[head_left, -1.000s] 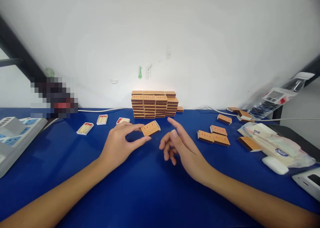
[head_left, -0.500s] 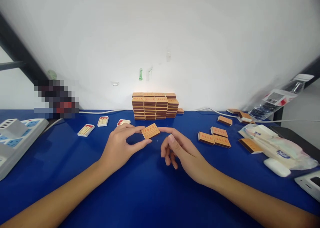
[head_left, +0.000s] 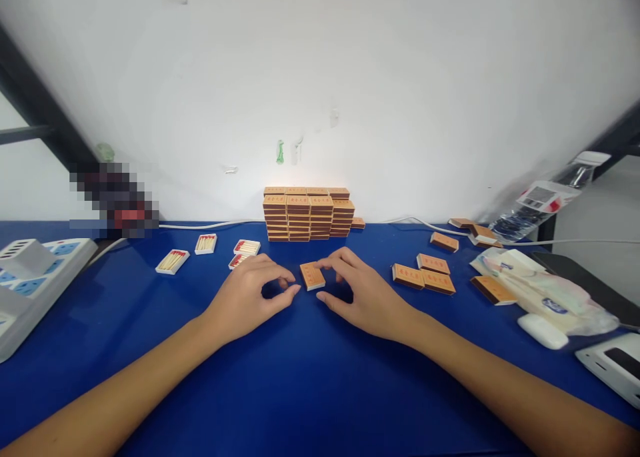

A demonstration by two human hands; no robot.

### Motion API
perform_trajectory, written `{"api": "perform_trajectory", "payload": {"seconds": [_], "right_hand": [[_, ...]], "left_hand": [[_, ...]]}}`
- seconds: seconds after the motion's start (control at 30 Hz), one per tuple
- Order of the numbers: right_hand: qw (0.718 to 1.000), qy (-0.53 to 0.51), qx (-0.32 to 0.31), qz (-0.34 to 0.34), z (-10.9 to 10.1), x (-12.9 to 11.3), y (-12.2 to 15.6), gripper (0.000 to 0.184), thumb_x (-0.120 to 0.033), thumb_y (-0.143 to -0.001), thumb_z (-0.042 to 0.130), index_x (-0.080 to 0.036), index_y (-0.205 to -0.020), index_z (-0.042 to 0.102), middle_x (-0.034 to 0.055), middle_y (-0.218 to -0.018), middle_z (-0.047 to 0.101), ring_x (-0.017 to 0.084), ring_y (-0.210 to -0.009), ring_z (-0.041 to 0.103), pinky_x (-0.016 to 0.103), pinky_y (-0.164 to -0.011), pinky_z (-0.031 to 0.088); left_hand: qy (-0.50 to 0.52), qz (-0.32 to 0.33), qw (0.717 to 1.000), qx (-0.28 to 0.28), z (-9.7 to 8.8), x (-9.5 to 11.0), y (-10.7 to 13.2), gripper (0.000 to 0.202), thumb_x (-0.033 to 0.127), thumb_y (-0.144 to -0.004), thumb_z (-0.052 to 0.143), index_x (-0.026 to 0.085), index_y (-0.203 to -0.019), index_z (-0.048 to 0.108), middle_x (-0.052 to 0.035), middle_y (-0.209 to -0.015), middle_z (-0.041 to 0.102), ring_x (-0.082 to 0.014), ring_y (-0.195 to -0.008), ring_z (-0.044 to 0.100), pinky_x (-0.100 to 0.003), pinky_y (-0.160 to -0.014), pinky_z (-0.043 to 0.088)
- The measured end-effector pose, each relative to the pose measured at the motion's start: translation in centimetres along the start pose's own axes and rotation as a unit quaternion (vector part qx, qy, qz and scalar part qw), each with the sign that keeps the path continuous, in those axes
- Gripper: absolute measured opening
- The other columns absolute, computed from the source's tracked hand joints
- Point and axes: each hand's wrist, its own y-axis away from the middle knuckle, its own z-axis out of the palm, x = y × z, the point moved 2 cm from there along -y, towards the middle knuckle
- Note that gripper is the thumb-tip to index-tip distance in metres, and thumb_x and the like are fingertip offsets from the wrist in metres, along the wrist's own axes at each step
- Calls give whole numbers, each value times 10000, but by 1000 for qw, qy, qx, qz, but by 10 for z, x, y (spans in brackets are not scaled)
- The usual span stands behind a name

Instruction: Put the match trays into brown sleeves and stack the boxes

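Note:
A small orange matchbox [head_left: 313, 275] is low over the blue table [head_left: 300, 377], between my two hands. My left hand [head_left: 247, 295] is curled at its left edge, thumb and fingertips against it. Fingers arched, my right hand [head_left: 363, 293] closes on the box from the right, index on its far corner and thumb at its near side. Just behind stands a neat stack of matchboxes [head_left: 307, 213] against the white wall.
Open matchbox trays with red-tipped matches [head_left: 171, 260] [head_left: 205, 242] [head_left: 247, 247] lie to the left. Loose closed matchboxes [head_left: 423, 277] lie right. A white power strip [head_left: 30, 277] sits far left; a plastic bag [head_left: 543, 287] and a white device [head_left: 610, 367] far right.
My left hand has lowered the matchbox toward the table and turned it. My right hand came in from the right and closed on it.

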Motion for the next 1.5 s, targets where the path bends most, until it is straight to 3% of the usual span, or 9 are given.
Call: {"api": "perform_trajectory", "payload": {"seconds": [0.13, 0.27, 0.37, 0.53, 0.6, 0.7, 0.87, 1.1, 1.5], "right_hand": [[997, 71, 29, -20, -4, 5, -6, 593, -376, -962, 690, -255, -1509, 495, 152, -1451, 583, 346, -1325, 559, 575, -1087, 498], [989, 117, -29, -83, 0, 9, -12, 605, -275, -1006, 588, -257, -1588, 425, 124, -1620, 505, 360, -1541, 344, 625, -1184, 371], [988, 129, -19, -77, 2, 8, -14, 518, -349, -1029, 589, -233, -1528, 509, 153, -1445, 645, 362, -1377, 513, 602, -1099, 435], [987, 157, 3, -32, -9, 3, -10, 858, -691, -887, 715, -200, -1560, 508, 190, -1353, 655, 410, -1251, 557, 653, -1059, 443], [992, 116, -40, -38, -14, 4, -8, 756, -645, -925, 698, -275, -1560, 520, 156, -1434, 608, 390, -1331, 522, 639, -1098, 440], [994, 40, -96, -42, -16, 9, -6, 459, -527, -983, 672, -333, -1399, 663, 101, -1416, 626, 345, -1351, 523, 607, -1117, 455], [997, 24, -57, -41, -28, 18, -15, 339, -472, -990, 667, -272, -1259, 721, 113, -1233, 678, 316, -1194, 600, 535, -1024, 527], [980, 121, 156, -10, -84, 46, -54, 383, -414, -944, 693, -198, -1260, 673, 128, -1128, 710, 291, -956, 668, 466, -867, 545], [970, 183, 158, 5, -91, 71, -89, 262, -379, -930, 661, -198, -1118, 676, 128, -1122, 743, 275, -871, 666, 446, -830, 519]], "left_hand": [[-44, -7, 999, -15, 1, -6, 1, 184, 344, -955, 721, 221, -1080, 775, -35, -888, 780, -231, -878, 700, -405, -848, 561], [-72, 3, 997, -21, -3, -9, -1, 213, 370, -973, 687, 203, -1072, 773, -47, -875, 774, -230, -857, 691, -393, -815, 552], [-134, 21, 990, -26, -15, -13, -6, 244, 384, -985, 651, 212, -1105, 774, -66, -904, 782, -259, -897, 693, -419, -855, 533], [-282, -37, 957, -58, -54, -35, -11, 361, 540, -924, 667, 206, -999, 779, -126, -940, 772, -337, -926, 701, -440, -845, 506], [-317, -94, 940, -80, -68, -44, -9, 413, 620, -889, 668, 215, -853, 740, -108, -852, 742, -317, -801, 693, -401, -728, 479], [-322, -143, 930, -106, -77, -55, -6, 484, 704, -824, 692, 224, -878, 726, -97, -857, 741, -308, -744, 685, -370, -640, 424], [-260, -120, 948, -137, -72, -63, -4, 481, 671, -788, 727, 235, -989, 768, -113, -1019, 761, -324, -887, 712, -370, -693, 462], [-224, -126, 952, -164, -63, -58, -5, 336, 571, -872, 672, 262, -970, 757, -85, -956, 739, -311, -885, 708, -378, -744, 481], [-209, -122, 961, -135, -59, -52, -2, 307, 552, -855, 721, 251, -857, 665, -83, -938, 730, -323, -868, 704, -366, -699, 490]]}}
